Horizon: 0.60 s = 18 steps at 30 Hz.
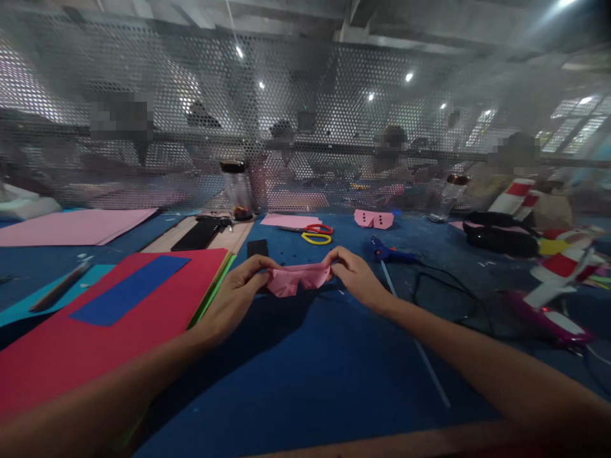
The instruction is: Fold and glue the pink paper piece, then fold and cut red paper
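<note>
A: Containers?
B: Clear cylindrical glass-like jar [237, 189], dark lid [232, 166], reddish contents [242, 212], beyond the pink folded-paper strip [296, 276].
A: Hands?
B: Strip's between: left hand [244, 281] pinching one end, right hand [358, 275] the other.

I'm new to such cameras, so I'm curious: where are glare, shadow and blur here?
Head view: a light flares at upper right; bright spots dot the perforated screen; shadow darkens the blue table below the pink paper piece; the red-and-white shape at right looks smeared.

Craft workshop: glue gun [382, 249], scissors [306, 230], perforated screen [305, 83].
</note>
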Available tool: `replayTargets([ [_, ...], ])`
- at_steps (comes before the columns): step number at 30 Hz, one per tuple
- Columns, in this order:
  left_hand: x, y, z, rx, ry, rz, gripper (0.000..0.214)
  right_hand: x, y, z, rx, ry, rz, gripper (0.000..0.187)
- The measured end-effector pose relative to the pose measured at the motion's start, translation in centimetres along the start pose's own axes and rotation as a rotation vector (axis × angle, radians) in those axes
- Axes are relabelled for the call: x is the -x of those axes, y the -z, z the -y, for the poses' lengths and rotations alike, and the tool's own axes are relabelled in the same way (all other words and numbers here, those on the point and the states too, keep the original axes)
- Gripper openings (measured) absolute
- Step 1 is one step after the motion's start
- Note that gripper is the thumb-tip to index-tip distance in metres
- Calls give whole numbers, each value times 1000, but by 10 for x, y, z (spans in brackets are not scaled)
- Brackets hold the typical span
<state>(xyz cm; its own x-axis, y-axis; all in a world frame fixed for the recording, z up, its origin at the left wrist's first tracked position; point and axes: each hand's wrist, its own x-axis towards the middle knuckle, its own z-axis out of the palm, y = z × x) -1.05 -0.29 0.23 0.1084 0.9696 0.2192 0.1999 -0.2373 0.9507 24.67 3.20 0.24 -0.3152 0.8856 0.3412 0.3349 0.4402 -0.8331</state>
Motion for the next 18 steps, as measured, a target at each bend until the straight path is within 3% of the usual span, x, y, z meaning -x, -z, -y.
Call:
replayTargets([
  [6,5,-4,-6,-101,-65,40,14,-4,6,2,-50,-15,-23,28],
  [13,10,-8,-7,-183,-279,122,14,-7,4,-6,-37,-4,-8,16],
  [18,11,-9,-7,-273,-358,91,14,-7,4,-5,-24,29,-18,19],
])
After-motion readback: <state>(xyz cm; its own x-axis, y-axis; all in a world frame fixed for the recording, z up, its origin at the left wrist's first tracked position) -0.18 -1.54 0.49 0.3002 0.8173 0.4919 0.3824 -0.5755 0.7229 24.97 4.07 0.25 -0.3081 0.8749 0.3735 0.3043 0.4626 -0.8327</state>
